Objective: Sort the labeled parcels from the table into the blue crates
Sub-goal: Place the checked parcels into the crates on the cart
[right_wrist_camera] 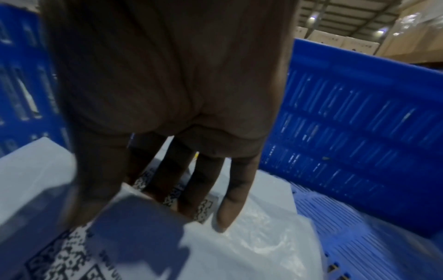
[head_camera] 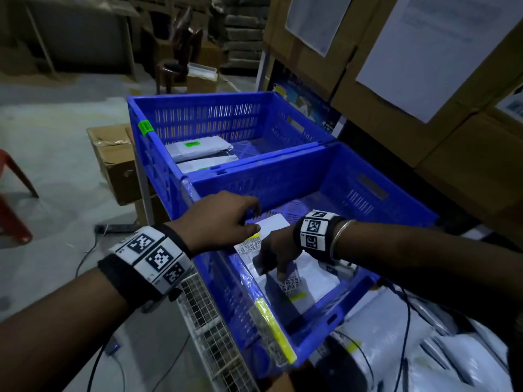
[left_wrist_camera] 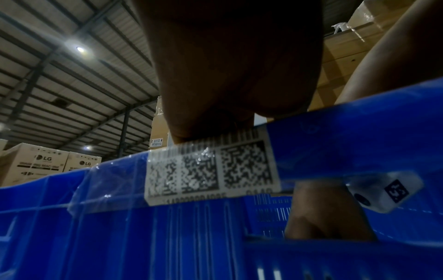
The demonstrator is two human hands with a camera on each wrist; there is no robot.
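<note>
Two blue crates stand side by side in the head view. The far crate [head_camera: 198,97] holds two grey parcels [head_camera: 198,148] with green labels. In the near crate [head_camera: 368,188] lie white parcels with yellow labels. My left hand [head_camera: 254,220] is over its left rim and pinches the edge of a white parcel [head_camera: 276,224]. My right hand [head_camera: 278,267] reaches down inside, its straight, spread fingers [right_wrist_camera: 223,212] pressing on a labeled parcel [right_wrist_camera: 251,246]. From the left wrist, my left hand [left_wrist_camera: 203,113] shows above the crate's barcoded rim [left_wrist_camera: 95,227].
More white parcels [head_camera: 452,349] and black cables lie on the table at lower right. Tall cardboard boxes [head_camera: 424,80] rise behind the crates. A cardboard box [head_camera: 116,159] and a red chair [head_camera: 11,207] stand on the floor at left. A wire rack [head_camera: 209,321] sits below the near crate.
</note>
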